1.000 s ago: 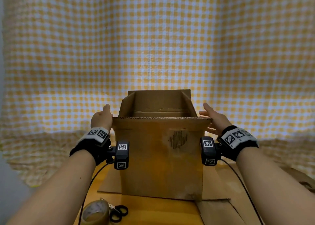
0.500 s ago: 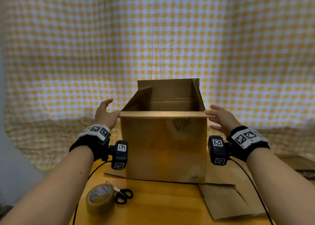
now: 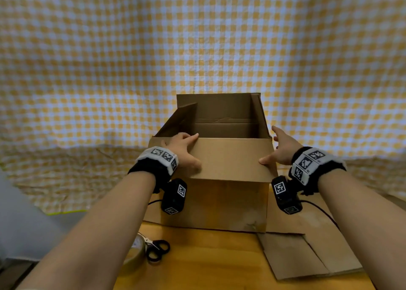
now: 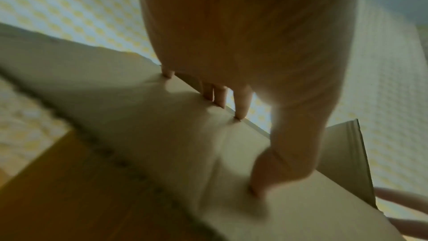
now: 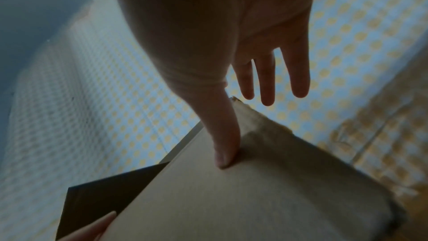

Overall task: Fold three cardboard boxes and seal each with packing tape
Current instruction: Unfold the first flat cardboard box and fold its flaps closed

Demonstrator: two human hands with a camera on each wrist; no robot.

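Note:
An open-topped cardboard box [image 3: 219, 204] stands on the wooden table [image 3: 208, 263]. Its near flap [image 3: 228, 157] is folded over the opening, sloping slightly. My left hand [image 3: 190, 150] lies flat on the flap's left part, fingertips at its far edge and thumb pressing down; the left wrist view shows the same flap [image 4: 150, 125] under those fingers [image 4: 242, 105]. My right hand [image 3: 278, 149] is at the flap's right end. Only its thumb [image 5: 223, 151] presses the flap [image 5: 231, 199]; its fingers stretch straight past the box side. The back flap [image 3: 219, 105] and side flaps stand up.
A roll of packing tape [image 3: 135, 253] and black-handled scissors [image 3: 157, 249] lie at the near left, partly behind my left forearm. Flattened cardboard [image 3: 296, 254] lies on the table at the right. A yellow checked cloth [image 3: 197, 47] hangs behind and drapes the table's back.
The near flap has swung from upright through level to lying over the opening. Both hands moved from its side edges onto its top surface.

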